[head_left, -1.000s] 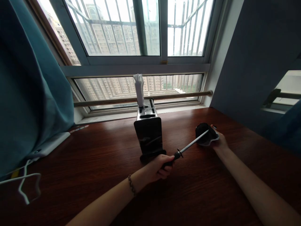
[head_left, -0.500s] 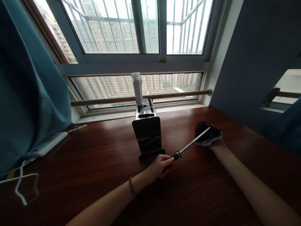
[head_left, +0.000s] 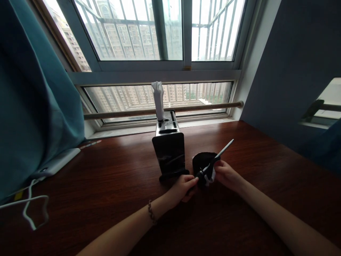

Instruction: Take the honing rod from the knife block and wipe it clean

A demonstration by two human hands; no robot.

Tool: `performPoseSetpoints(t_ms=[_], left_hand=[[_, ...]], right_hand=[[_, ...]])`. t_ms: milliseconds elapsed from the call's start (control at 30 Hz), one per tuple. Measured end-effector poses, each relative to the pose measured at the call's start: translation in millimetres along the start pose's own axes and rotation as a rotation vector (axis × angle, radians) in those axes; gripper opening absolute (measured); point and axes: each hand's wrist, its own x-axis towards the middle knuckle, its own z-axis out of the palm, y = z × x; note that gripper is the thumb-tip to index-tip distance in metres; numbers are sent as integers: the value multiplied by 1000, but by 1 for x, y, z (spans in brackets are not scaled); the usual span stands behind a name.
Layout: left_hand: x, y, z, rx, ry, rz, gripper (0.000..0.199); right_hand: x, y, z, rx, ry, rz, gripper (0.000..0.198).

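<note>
My left hand [head_left: 183,187] is closed round the black handle of a honing steel [head_left: 225,147], whose pale rod points up and to the right. My right hand [head_left: 228,174] grips the edge of a black cloth [head_left: 203,160] with a whitish underside. The cloth lies against the guard and lower part of the rod, with a fold crossing over it; the rod's tip sticks out beyond. Just behind my left hand stands a black knife block [head_left: 170,153] with slots in its top. A white-wrapped upright thing [head_left: 158,101] sticks up from the block; what is inside the wrap is hidden.
The brown wooden tabletop [head_left: 119,177] reaches to the window [head_left: 133,35]. A blue curtain [head_left: 53,89] hangs at the left, above a white power strip [head_left: 61,163] with a white cable [head_left: 29,204]. A dark wall [head_left: 287,89] stands at the right.
My right hand has moved left and nearer with the black cloth, from beyond the rod's tip to the rod's base. My left hand still holds the steel in nearly the same place.
</note>
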Motion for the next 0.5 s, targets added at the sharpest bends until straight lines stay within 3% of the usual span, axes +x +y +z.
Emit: performPoseSetpoints(t_ms=[233,367,500], left_hand=[[-9,-5,16,360,256,191,30],[-15,-5,16,530,292,219,22],[-14,-2,11,531,296,221,20]], right_hand=[[-1,12,4,-53,-118,75,28],[-3,10,6,-55,-102,77,26],[-4,10,9,-29,-47,68,25]])
